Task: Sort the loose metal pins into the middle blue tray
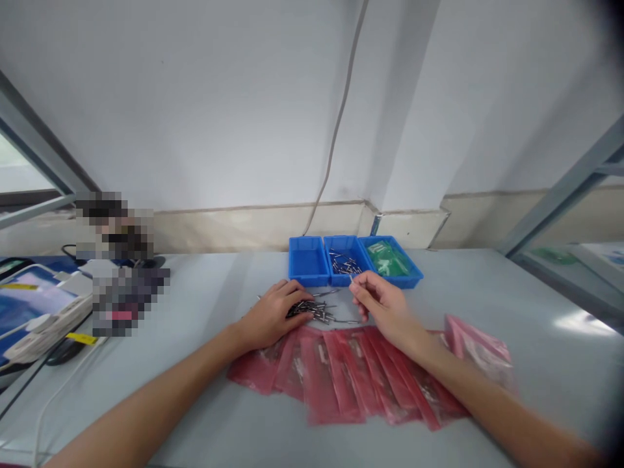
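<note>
A loose heap of small metal pins (319,311) lies on the grey table between my hands. My left hand (273,315) rests on the heap's left side, fingers curled over several pins. My right hand (383,302) hovers just right of the heap, thumb and forefinger pinched on a thin metal pin near the middle blue bin (344,262), which holds more pins. Several red plastic bags (351,377) lie fanned out under my forearms.
Three blue bins stand in a row at the back: the left one (307,260) looks bare, the right one (392,260) holds green parts. A cable (336,130) runs down the wall. Devices and cords (43,312) sit at the far left. Metal frame bars (565,195) rise at right.
</note>
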